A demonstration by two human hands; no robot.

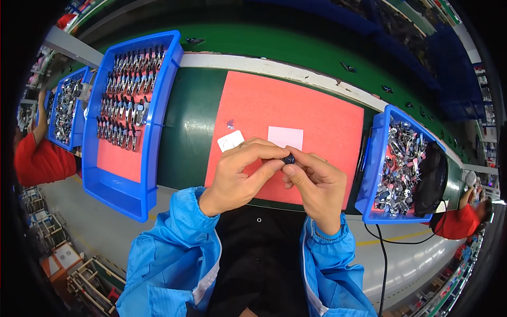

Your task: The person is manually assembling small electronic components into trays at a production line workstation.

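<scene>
Over the near part of a pink-red mat [332, 127], my left hand [240, 171] and my right hand [319, 185] meet fingertip to fingertip. Between thumbs and forefingers they pinch a small, dark, shiny piece [288, 158]. Fingers cover much of it, so its kind cannot be made out. Just beyond the left hand lies a white card [231, 140] with faint marks. A pale pink slip of paper [285, 136] rests beyond the held piece. A tiny dark scrap [231, 124] sits farther back on the mat.
A blue tray [150, 174] on the left holds rows of metal clips [127, 111]. To the right, another blue tray [377, 153] contains jumbled clips [401, 169], beside a black bag-like item [432, 179]. Co-workers in red sleeves [42, 158] are at both sides. A black cable [384, 264] hangs at right.
</scene>
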